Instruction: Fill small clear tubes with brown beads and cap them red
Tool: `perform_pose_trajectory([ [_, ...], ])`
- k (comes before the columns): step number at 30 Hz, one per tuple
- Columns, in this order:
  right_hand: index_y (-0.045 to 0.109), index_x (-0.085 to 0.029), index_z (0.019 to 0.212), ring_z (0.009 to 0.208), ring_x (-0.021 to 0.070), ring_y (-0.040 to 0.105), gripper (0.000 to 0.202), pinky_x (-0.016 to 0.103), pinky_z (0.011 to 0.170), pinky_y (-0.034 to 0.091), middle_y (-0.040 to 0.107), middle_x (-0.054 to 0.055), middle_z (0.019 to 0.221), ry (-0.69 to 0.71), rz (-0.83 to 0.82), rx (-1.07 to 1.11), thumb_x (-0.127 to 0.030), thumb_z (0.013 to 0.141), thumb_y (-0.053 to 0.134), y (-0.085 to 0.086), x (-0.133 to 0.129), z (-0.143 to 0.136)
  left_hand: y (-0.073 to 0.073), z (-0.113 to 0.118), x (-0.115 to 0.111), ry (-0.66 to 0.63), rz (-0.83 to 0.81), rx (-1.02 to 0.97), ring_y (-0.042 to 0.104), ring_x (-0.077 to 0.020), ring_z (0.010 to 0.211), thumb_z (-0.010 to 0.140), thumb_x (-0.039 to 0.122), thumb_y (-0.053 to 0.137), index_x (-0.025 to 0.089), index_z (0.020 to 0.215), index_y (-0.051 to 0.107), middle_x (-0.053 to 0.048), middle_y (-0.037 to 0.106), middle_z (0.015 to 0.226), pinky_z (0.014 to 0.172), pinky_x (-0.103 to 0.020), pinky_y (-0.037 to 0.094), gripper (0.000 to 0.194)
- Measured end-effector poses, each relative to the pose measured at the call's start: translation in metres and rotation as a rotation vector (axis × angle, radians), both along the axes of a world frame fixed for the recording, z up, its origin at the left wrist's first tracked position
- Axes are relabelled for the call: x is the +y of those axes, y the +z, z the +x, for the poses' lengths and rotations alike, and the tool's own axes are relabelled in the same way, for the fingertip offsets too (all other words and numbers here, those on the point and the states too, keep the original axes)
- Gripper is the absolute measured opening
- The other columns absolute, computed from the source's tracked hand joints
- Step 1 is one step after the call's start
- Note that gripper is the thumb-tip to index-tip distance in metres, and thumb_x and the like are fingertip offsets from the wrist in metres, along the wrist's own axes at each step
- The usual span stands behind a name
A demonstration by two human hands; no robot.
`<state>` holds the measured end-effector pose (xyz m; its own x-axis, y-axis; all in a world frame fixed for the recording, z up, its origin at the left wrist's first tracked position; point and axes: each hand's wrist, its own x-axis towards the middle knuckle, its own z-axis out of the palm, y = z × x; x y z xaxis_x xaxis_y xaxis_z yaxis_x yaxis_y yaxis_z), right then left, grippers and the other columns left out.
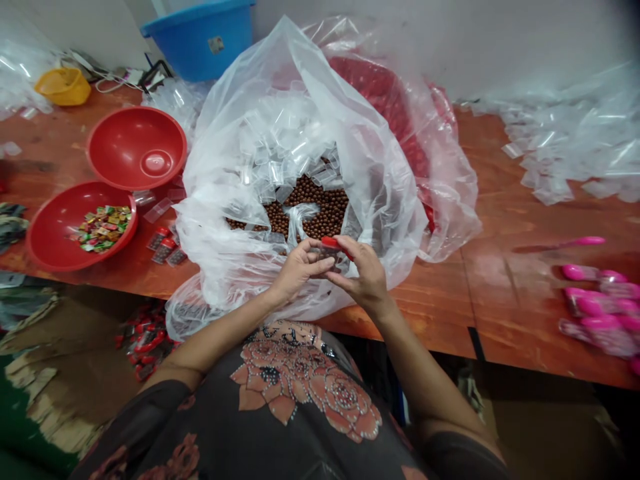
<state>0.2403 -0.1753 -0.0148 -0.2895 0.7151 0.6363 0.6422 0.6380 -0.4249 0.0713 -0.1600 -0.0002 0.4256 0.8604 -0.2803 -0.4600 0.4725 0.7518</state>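
Observation:
Between both hands is a small clear container with a red cap (pixel 329 242), held over the near side of a big clear plastic bag (pixel 210 193). My left hand (pixel 299 270) pinches its clear body; my right hand (pixel 367 275) grips it around the red cap. Fingers partly cover the container, so its contents are hard to make out. Inside the open bag lie many small brown balls (pixel 327 205) and a heap of empty clear containers (pixel 280 137). A clear scoop-like piece (pixel 301 217) rests on the balls, just beyond my hands.
At left stand an empty red bowl (pixel 120 143) and a red bowl (pixel 47 233) with small wrapped pieces. Several red-capped containers (pixel 165 248) lie near the bag. Behind are a blue tub (pixel 200 40) and a bag of red pieces (pixel 380 87). Pink-capped containers (pixel 603 303) lie right.

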Motion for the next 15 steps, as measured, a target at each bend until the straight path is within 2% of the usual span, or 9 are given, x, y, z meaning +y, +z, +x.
perform_pose_trajectory([
  [2,0.041,-0.025,0.146,0.114,0.0267,0.064,0.077,0.045,0.094,0.054,0.065,0.012,0.127,0.011,-0.008,0.012,-0.041,0.08,0.076,-0.002,-0.001,-0.003,0.003,0.002,0.004,-0.052,-0.043,-0.01,0.069,-0.0147,0.064,0.073,0.051,0.077,0.016,0.101,0.056,-0.002,0.069,0.076,0.06,-0.025,0.055,0.049],
  [4,0.042,-0.024,0.144,0.11,0.0266,0.064,0.078,0.045,0.092,0.054,0.066,0.012,0.124,0.02,-0.027,0.028,-0.043,0.077,0.078,-0.004,-0.003,-0.009,0.005,0.005,0.006,-0.071,-0.108,-0.006,0.063,-0.0141,0.052,0.081,0.059,0.064,0.015,0.102,0.057,-0.001,0.065,0.066,0.051,-0.025,0.052,0.049],
  [8,0.043,-0.026,0.14,0.105,0.0246,0.064,0.075,0.043,0.088,0.056,0.066,0.01,0.116,0.043,-0.08,0.096,-0.04,0.076,0.08,-0.006,-0.008,-0.019,0.009,0.011,0.003,0.03,-0.143,0.015,0.047,-0.0091,0.038,0.087,0.043,0.053,0.018,0.108,0.057,0.006,0.052,0.052,0.043,-0.022,0.046,0.034],
  [11,0.043,-0.028,0.138,0.11,0.0241,0.064,0.076,0.044,0.093,0.055,0.065,0.008,0.12,0.093,-0.182,0.172,-0.038,0.073,0.082,-0.005,-0.011,-0.02,0.013,0.01,0.0,0.054,-0.112,0.042,0.041,-0.008,0.036,0.086,0.038,0.05,0.018,0.111,0.055,0.008,0.05,0.05,0.042,-0.02,0.043,0.032],
  [13,0.042,-0.029,0.138,0.114,0.0237,0.063,0.082,0.044,0.096,0.055,0.062,0.009,0.127,0.122,-0.319,0.327,-0.04,0.069,0.084,-0.006,-0.012,-0.018,0.016,0.006,0.0,0.051,-0.073,0.048,0.042,-0.0086,0.037,0.087,0.039,0.048,0.019,0.112,0.053,0.007,0.051,0.05,0.042,-0.021,0.043,0.032],
  [15,0.047,-0.028,0.13,0.105,0.0201,0.067,0.068,0.039,0.09,0.057,0.065,0.007,0.12,0.074,-0.465,0.573,-0.042,0.073,0.081,-0.008,-0.012,-0.017,0.019,0.001,0.002,0.024,-0.048,0.064,0.044,-0.0099,0.038,0.09,0.043,0.044,0.018,0.116,0.052,0.006,0.053,0.05,0.042,-0.021,0.042,0.036],
])
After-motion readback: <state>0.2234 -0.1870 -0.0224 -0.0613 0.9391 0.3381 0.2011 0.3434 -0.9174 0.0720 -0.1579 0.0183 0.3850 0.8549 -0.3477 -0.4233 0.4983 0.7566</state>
